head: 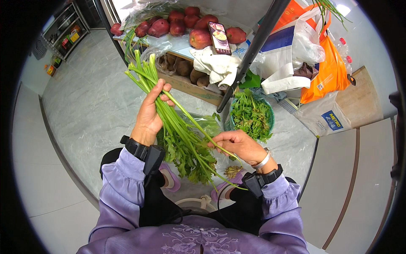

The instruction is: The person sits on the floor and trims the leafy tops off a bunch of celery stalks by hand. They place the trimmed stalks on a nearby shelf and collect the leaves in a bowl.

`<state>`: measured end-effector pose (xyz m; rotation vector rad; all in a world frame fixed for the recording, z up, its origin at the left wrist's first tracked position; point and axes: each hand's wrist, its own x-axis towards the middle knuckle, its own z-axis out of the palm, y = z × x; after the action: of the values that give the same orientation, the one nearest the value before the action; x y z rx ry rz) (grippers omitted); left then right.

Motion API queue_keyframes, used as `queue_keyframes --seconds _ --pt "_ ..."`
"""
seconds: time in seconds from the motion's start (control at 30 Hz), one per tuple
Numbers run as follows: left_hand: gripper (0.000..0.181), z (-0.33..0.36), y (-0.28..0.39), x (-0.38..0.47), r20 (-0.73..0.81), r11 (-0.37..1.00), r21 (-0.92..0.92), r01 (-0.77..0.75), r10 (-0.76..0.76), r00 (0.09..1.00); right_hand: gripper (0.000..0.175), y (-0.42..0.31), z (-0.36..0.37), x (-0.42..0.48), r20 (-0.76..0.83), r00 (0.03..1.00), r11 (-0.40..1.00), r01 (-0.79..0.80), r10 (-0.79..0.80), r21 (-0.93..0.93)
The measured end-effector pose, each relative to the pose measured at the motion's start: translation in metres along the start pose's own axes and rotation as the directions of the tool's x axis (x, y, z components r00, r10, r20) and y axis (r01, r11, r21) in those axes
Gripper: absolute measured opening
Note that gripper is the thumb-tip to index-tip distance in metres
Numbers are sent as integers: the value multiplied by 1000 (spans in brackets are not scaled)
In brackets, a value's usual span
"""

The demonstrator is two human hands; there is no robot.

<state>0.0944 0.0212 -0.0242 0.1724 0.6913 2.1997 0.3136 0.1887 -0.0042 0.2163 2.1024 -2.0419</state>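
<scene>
A bunch of thin-stalked celery [173, 122] slants across the view, cut ends at the top left and leaves hanging low. My left hand [155, 108] grips its stalks near the cut ends. One long stalk [193, 120] stands apart from the bunch, and my right hand [239, 146] pinches it near its lower end between thumb and fingers. To the right of the bunch, a green bin [273, 119] on the floor is heaped with celery leaves [250, 117]. Below my right hand, a severed root end [233, 171] lies by my shoe.
A rack with a black leg [250, 57] carries red fruits or tubers [177, 27] and a lit phone [219, 38] on a white cloth [219, 66]. Underneath is a cardboard box [193, 90] of potatoes. Shopping bags [333, 73] crowd the right; cabinets [336, 165] stand beside me.
</scene>
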Motion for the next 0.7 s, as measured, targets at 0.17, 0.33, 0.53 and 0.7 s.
queue_keyframes --seconds 0.17,0.33,0.53,0.7 --pt "19 5 -3 -3 4 998 67 -12 12 1000 16 14 -9 1 -224 971 970 20 -77 -244" --pt "20 5 0 -4 -100 995 93 -48 57 993 12 30 -49 -2 -513 816 865 -35 -265 -501" --pt "20 1 2 -1 -179 988 131 -82 105 978 21 31 -67 -13 -652 691 658 -339 -311 -673" --pt "21 5 -6 -4 -184 975 199 -94 131 974 27 20 -21 -3 -297 791 557 66 -535 -828"
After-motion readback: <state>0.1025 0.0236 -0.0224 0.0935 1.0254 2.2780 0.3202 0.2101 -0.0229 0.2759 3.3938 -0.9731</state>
